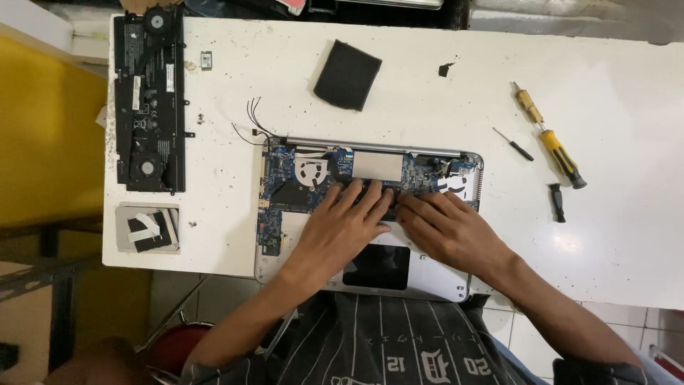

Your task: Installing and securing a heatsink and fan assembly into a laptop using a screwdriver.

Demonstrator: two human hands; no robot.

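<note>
Here, both hands are resting on an opened laptop point(370, 271) lying near the front edge of the white bench point(605, 235). The left hand point(340, 229) is lying flat with its fingers spread, fingertips pressing on a dark strip over the blue board point(285, 182). The right hand point(445, 227) is sitting just beside it, fingers close together and reaching left onto the same strip; whether it is pinching anything cannot be told. The two hands are almost touching at the fingertips.

Inside the laptop, a round fan point(311, 172) is showing left of a silver plate point(377, 165), and a dark rectangular opening point(376, 267) is lying below the hands. Thin black wires point(251, 122) are trailing from the laptop's top left corner.

At the far left, a long black panel point(149, 100) with two fans is lying on the bench, and a small grey square part point(147, 228) is sitting below it. A black foam pad point(348, 75) is lying behind the laptop. To the right, well apart from the hands, a yellow screwdriver point(561, 158), a thin screwdriver point(513, 144), a yellowish handle point(528, 105) and a small black bit point(556, 202) are lying.
</note>
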